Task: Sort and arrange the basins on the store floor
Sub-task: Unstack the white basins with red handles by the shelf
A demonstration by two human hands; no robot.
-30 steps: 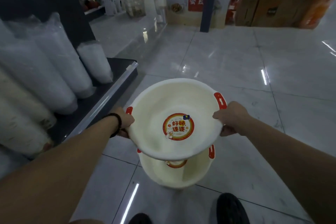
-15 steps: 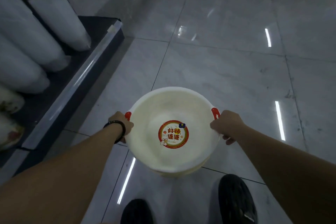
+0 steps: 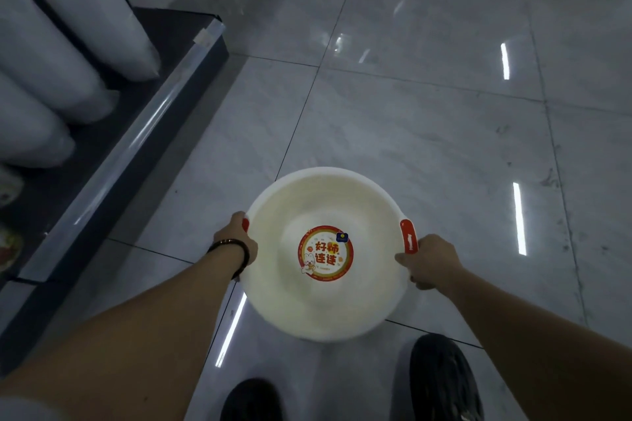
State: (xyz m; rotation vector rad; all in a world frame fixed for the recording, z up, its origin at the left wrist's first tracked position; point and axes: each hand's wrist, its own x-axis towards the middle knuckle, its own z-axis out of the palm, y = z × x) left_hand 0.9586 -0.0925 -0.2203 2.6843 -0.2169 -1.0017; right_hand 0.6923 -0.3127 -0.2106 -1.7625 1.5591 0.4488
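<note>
A cream-white round basin (image 3: 290, 304) with red handles and a round red sticker at its bottom is low over the tiled floor, in front of my feet. My left hand (image 3: 236, 239) grips its left rim at the red handle. My right hand (image 3: 427, 261) grips the right rim just below the other red handle (image 3: 408, 236). The basin that stood underneath is hidden beneath it; I cannot tell whether the two are fully nested.
A dark low shelf (image 3: 113, 161) with a metal edge runs along the left, holding sleeves of stacked white cups (image 3: 85, 20). My two black shoes (image 3: 441, 379) stand just behind the basin. Glossy grey floor tiles (image 3: 427, 113) stretch ahead and to the right.
The basin in my hands has come down from above the second basin onto it, now covering it. My view has tilted down toward the floor.
</note>
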